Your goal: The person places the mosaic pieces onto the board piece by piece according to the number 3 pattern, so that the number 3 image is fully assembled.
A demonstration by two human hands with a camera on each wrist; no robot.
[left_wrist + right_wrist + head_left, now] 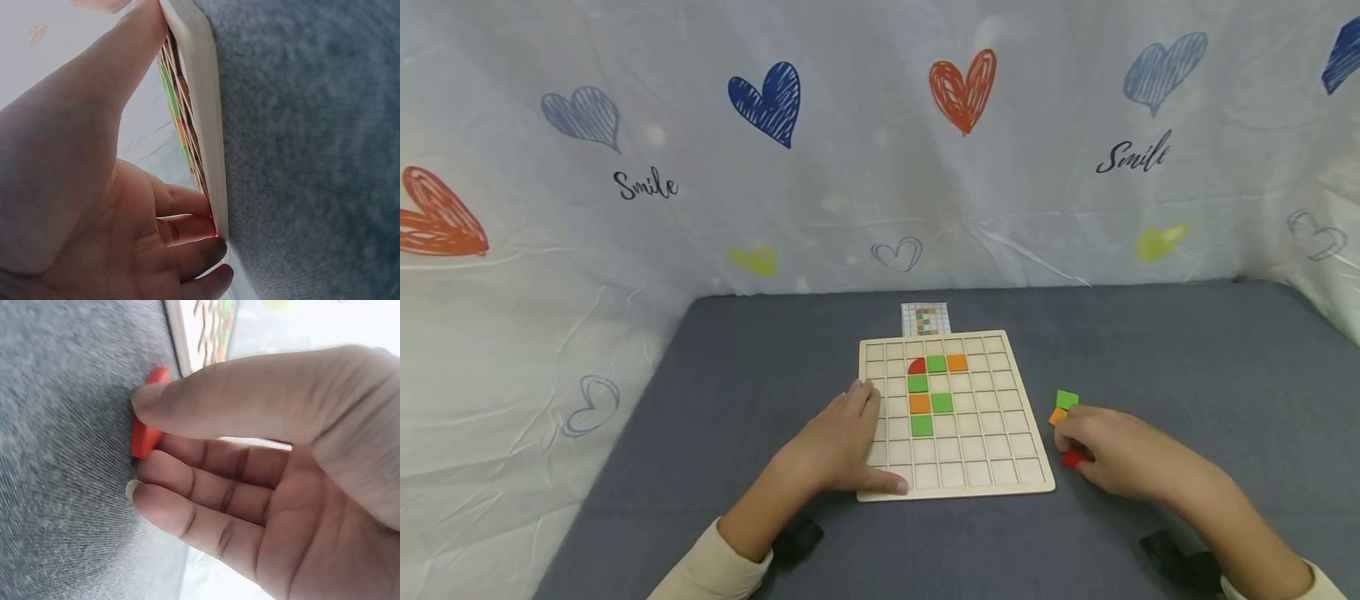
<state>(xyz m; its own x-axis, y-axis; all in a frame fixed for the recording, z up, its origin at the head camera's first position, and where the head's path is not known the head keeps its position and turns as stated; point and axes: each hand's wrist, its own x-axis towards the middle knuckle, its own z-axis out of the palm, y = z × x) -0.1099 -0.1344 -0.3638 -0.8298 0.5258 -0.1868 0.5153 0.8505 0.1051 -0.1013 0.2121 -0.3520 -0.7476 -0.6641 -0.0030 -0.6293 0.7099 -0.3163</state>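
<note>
A wooden grid board [973, 450] lies on the dark cloth, carrying several green and orange square tiles and one red rounded tile [917, 366]. My left hand [838, 437] rests along the board's left edge, fingers extended, thumb over the near corner; in the left wrist view the fingertips [203, 250] touch the rim. To the right of the board, my right hand [1120, 450] pinches a red tile [147, 440] between thumb and fingers, close over the cloth. Just beyond that hand lie a green tile [1067, 400] and a partly hidden orange tile [1057, 416].
A small printed pattern card [925, 317] sits at the board's far edge, partly under it. Behind the table [775, 350] hangs a white curtain [850, 192] with hearts. Dark straps [797, 540] are near both wrists.
</note>
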